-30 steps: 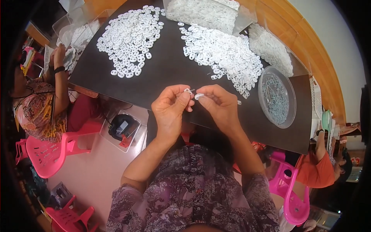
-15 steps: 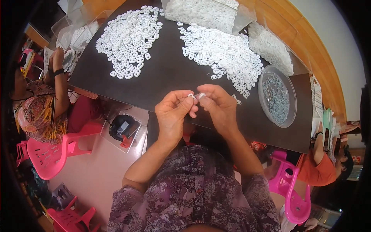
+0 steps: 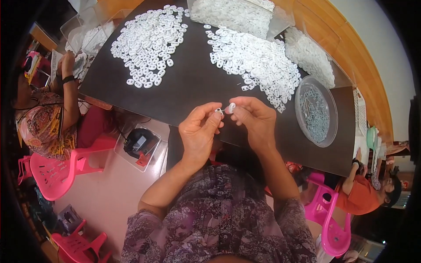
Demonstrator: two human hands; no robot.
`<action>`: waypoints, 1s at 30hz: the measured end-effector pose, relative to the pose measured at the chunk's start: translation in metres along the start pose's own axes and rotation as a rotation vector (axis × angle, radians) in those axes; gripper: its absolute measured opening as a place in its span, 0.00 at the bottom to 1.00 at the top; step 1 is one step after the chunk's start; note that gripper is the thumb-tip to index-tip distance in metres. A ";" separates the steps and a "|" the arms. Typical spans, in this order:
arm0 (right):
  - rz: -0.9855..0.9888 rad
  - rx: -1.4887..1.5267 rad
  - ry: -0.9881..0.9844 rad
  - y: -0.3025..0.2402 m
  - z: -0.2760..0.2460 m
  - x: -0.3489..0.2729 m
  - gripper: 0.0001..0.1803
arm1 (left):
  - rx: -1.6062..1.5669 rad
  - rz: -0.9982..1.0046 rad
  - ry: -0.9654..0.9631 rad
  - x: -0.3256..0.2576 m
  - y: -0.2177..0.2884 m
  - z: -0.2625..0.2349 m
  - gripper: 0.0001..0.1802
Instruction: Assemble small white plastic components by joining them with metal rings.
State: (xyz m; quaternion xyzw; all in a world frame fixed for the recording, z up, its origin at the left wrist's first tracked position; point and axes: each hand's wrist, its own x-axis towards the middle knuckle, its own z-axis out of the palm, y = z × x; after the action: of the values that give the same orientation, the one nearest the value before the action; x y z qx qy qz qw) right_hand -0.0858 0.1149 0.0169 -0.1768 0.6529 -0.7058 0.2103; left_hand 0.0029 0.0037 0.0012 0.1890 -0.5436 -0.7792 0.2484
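Over the near edge of the dark table (image 3: 175,94), both my hands work close together at fingertip height. My left hand (image 3: 198,133) is closed, its thumb and forefinger pinching a small white plastic piece (image 3: 218,111). Between the thumb and fingers of my right hand (image 3: 258,122) is a white oval plastic piece (image 3: 232,107), held on edge beside the first. A thin pin-like bit seems to show between the two pieces, too small to make out surely. Beyond my hands lie a left pile of white two-hole oval pieces (image 3: 149,44) and a right pile of white pieces (image 3: 254,57).
A round clear tub (image 3: 300,115) of small grey metal pins or screws stands at the right. Clear bins of white pieces (image 3: 232,17) line the back. One person (image 3: 46,118) sits at the left by a pink chair (image 3: 55,175); another in orange (image 3: 359,195) is at the right.
My right hand has shifted slightly right, and its oval piece now stands more clearly apart from the left hand's piece. Some loose pieces near my right hand are no longer visible.
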 end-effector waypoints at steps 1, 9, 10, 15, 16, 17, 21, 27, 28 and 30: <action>-0.009 -0.032 0.004 -0.001 0.001 0.000 0.10 | 0.000 0.000 0.002 0.000 0.000 0.000 0.10; -0.053 -0.062 0.008 0.001 0.006 -0.001 0.09 | 0.017 -0.026 0.015 -0.002 -0.002 -0.001 0.08; -0.057 -0.059 0.008 0.000 0.007 -0.002 0.09 | 0.017 -0.026 0.016 -0.002 -0.002 -0.002 0.08; -0.089 -0.104 0.014 -0.001 0.013 -0.003 0.09 | 0.082 0.035 0.011 -0.002 -0.005 -0.005 0.09; -0.110 -0.145 0.010 -0.001 0.012 -0.003 0.08 | 0.081 0.035 0.011 -0.002 -0.006 -0.005 0.09; -0.131 -0.187 0.006 0.000 0.012 -0.003 0.08 | 0.117 0.051 0.004 -0.002 -0.006 -0.005 0.09; -0.144 -0.209 0.000 -0.003 0.014 -0.004 0.08 | 0.163 0.078 -0.011 -0.002 -0.006 -0.005 0.10; -0.163 -0.220 -0.001 0.001 0.015 -0.002 0.07 | 0.080 0.041 -0.026 0.000 -0.006 -0.004 0.12; -0.182 -0.236 -0.009 0.001 0.014 -0.002 0.07 | 0.079 0.043 -0.027 0.001 -0.006 -0.005 0.12; -0.202 -0.253 -0.016 0.002 0.013 -0.002 0.07 | 0.048 -0.002 -0.049 0.002 -0.004 -0.005 0.13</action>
State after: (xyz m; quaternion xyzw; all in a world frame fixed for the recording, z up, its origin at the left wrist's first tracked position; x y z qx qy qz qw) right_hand -0.0774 0.1045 0.0162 -0.2724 0.7138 -0.6341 0.1193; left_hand 0.0036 -0.0001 -0.0043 0.1764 -0.5677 -0.7706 0.2297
